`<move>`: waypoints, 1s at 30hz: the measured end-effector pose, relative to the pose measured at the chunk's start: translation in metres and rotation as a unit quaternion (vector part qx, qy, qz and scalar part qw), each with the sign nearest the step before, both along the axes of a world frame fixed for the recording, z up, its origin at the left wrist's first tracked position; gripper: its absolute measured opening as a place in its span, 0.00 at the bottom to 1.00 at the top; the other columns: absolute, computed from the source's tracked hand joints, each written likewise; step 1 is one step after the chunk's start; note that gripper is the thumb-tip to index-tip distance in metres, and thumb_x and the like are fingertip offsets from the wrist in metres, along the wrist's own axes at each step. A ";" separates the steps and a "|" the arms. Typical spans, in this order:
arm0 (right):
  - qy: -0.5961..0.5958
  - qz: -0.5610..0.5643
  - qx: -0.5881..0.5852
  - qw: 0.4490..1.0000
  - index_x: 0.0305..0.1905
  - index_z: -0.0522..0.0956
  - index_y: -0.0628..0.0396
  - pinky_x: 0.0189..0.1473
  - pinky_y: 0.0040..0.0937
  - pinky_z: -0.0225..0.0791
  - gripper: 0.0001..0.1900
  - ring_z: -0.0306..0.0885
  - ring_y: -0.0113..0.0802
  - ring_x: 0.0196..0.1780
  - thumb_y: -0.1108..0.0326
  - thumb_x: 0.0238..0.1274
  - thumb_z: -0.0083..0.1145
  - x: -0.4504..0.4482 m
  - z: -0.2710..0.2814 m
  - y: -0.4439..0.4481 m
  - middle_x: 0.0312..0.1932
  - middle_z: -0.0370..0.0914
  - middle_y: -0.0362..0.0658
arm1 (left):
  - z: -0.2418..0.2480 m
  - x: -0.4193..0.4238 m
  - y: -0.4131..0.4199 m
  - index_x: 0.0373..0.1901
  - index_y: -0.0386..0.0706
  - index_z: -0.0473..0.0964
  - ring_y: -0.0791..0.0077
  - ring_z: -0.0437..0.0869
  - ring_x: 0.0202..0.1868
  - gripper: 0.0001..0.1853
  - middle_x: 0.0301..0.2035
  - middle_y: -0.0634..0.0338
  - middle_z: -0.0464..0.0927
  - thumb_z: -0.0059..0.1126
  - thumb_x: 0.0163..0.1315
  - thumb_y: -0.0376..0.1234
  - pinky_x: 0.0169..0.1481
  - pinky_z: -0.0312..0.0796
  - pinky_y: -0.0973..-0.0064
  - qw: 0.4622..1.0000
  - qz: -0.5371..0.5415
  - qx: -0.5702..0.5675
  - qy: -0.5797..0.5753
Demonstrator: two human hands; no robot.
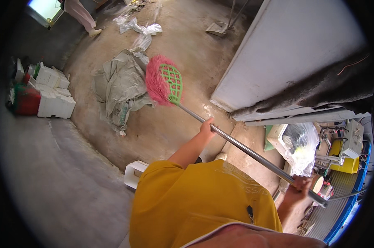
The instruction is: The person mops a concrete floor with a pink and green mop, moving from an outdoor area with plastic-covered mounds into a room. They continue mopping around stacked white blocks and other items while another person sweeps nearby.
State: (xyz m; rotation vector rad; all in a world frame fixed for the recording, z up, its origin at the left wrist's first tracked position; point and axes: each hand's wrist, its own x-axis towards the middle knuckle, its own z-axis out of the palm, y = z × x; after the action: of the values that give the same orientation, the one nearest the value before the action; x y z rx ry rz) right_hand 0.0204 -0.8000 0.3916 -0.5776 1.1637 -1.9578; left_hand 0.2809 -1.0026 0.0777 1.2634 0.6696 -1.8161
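Observation:
Both my hands grip the shiny metal pole of a long-handled duster. My left hand is wrapped around the pole nearer the head. Closer to its butt end, my right hand holds the same pole. The duster's pink fluffy head has a green plastic lattice back, which faces partly towards me. In the picture it overlaps the edge of a crumpled grey woven sheet or sack; I cannot tell whether it touches it.
White foam boxes stand along the left wall. White plastic film and a dustpan lie farther off. A pale panel rises at right, near a plastic-covered box. A person's legs show at top left. A white bin stands beside me.

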 end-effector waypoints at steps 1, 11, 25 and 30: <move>0.051 0.031 -0.003 0.998 0.32 0.68 0.51 0.36 0.26 0.60 0.10 0.52 0.23 0.19 0.57 0.61 0.48 -0.009 0.013 -0.002 0.14 0.52 0.31 | 0.007 -0.003 0.004 0.20 0.42 0.63 0.67 0.68 0.25 0.12 0.20 0.59 0.64 0.59 0.49 0.26 0.34 0.69 0.67 1.000 -0.005 0.008 0.003; 0.081 0.302 -0.165 0.935 0.31 0.63 0.52 0.16 0.19 0.57 0.11 0.54 0.17 0.10 0.63 0.58 0.55 -0.071 0.098 -0.072 0.08 0.58 0.30 | 0.026 -0.025 0.123 0.14 0.41 0.62 0.71 0.70 0.17 0.11 0.14 0.60 0.66 0.52 0.48 0.23 0.39 0.76 0.65 0.967 0.021 0.098 0.235; 0.212 0.333 -0.108 0.912 0.26 0.64 0.52 0.17 0.25 0.61 0.14 0.59 0.24 0.09 0.58 0.57 0.55 0.102 0.078 -0.104 0.06 0.59 0.33 | -0.055 -0.030 0.055 0.12 0.46 0.58 0.66 0.63 0.16 0.13 0.13 0.60 0.59 0.50 0.48 0.29 0.23 0.62 0.68 0.989 0.110 0.001 0.102; 0.385 0.288 -0.222 0.848 0.31 0.67 0.53 0.20 0.23 0.63 0.14 0.59 0.22 0.12 0.55 0.58 0.53 0.108 0.068 -0.089 0.10 0.60 0.33 | -0.014 -0.058 -0.071 0.12 0.44 0.57 0.67 0.63 0.13 0.14 0.11 0.58 0.59 0.52 0.47 0.28 0.21 0.63 0.71 0.980 0.090 -0.118 0.133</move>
State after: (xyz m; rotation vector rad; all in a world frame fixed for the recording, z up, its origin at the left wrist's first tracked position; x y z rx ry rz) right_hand 0.1280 -0.8894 0.4598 -1.8523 0.7889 -1.4572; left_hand 0.2234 -1.0739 0.0632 0.7860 0.6659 -1.8655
